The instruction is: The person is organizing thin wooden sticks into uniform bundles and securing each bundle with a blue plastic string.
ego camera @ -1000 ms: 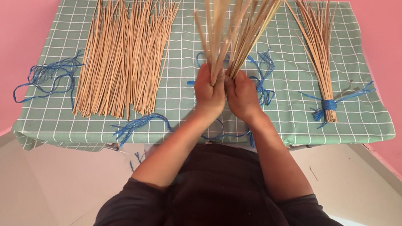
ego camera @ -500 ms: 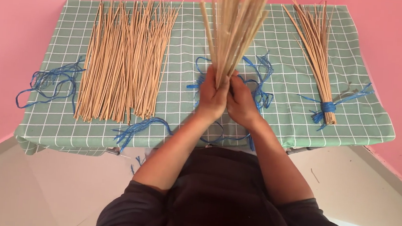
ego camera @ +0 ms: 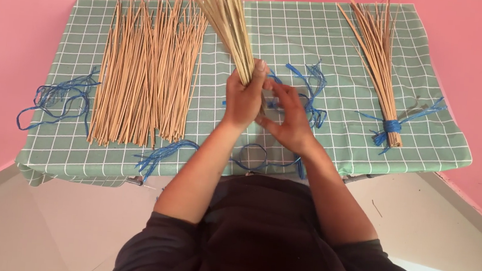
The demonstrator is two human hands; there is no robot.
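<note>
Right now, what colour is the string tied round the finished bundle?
Blue; the string around the tied bundle shows in the head view.

Both forearms reach forward from dark sleeves, hands meeting close together.

The left hand (ego camera: pixel 243 98) is raised, its back toward the camera, fingers and thumb curled into a tight fist-like grasp. The right hand (ego camera: pixel 290 119) sits just beside and slightly lower, palm turned toward the left, its fingers spread and loosely extended, fingertips near the left hand's knuckles. Both arms are bare from the elbow down, the elbows bent and angled inward toward each other.
</note>
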